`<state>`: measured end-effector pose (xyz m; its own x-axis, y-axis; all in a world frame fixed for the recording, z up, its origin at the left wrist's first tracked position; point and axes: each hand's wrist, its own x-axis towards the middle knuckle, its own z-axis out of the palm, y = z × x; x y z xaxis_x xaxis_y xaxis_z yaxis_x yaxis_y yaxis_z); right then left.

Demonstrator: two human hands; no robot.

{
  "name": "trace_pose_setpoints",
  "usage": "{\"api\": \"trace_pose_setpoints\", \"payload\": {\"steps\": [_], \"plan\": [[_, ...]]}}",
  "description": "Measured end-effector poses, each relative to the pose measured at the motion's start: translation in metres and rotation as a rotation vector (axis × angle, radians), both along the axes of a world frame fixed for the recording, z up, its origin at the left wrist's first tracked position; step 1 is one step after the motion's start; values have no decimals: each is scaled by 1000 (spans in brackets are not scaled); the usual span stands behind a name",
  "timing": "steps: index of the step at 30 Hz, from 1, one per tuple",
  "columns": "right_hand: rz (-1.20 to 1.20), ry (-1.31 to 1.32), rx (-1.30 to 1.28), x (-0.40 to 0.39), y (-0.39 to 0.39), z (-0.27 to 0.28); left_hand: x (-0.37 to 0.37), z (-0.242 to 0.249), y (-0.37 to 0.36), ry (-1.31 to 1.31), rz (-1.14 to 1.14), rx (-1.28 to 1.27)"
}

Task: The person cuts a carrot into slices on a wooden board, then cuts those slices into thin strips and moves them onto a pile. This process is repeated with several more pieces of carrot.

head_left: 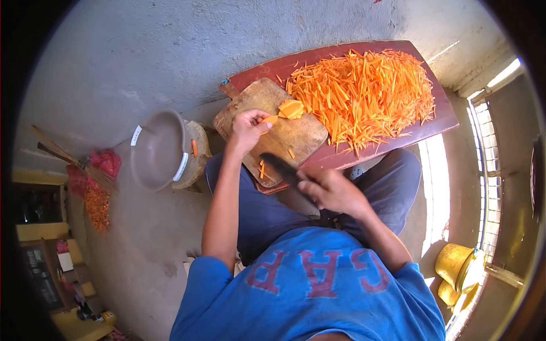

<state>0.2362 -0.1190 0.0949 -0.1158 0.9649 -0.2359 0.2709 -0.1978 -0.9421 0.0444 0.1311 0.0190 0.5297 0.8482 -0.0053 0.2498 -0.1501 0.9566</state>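
Note:
My left hand (248,129) pinches a thin orange slice (269,120) above the wooden cutting board (296,136). Beside it, a small stack of orange slices (291,108) lies on the board. My right hand (333,192) is wrapped round the handle of a dark knife (280,168), whose blade points up and left over the board's lower edge. A few cut strips (262,169) lie near the blade's tip. To the right of the board, a large heap of orange shreds (364,94) covers much of the red table (421,129).
A grey basin (158,150) stands at the left beside a round stool (196,162) with an orange piece on it. Farther left are a broom (85,165) and a red bag (105,165). Yellow containers (455,264) stand at the lower right. A wall rises behind the table.

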Motion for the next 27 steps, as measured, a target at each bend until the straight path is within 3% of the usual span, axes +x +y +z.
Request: {"api": "trace_pose_setpoints", "payload": {"steps": [3,7,10,11,13,15,18,19,23,27], "plan": [[94,-7,89,-37,16,-14,-16,25,-1,-38,28,-3],[-45,-162,206,-42,29,-36,-34,38,-9,-49,65,69],[-167,-276,162,4,25,-38,-46,26,-12,-78,101,16],[-276,-310,291,22,22,-50,-48,19,-13,-73,112,-3],[-374,-285,118,56,19,-37,-51,4,-13,-61,134,-39],[-443,-399,132,76,20,-31,-48,-8,-12,-11,161,-12],[-385,-365,74,72,17,-9,-38,-14,-13,-27,215,-15],[-366,-377,161,61,18,-11,-36,-13,-14,-45,235,-24],[-183,-33,-6,7,43,-8,-40,-7,-12,-44,285,-1],[-133,26,39,-19,63,-31,-54,-12,-16,-60,272,-25]]}}
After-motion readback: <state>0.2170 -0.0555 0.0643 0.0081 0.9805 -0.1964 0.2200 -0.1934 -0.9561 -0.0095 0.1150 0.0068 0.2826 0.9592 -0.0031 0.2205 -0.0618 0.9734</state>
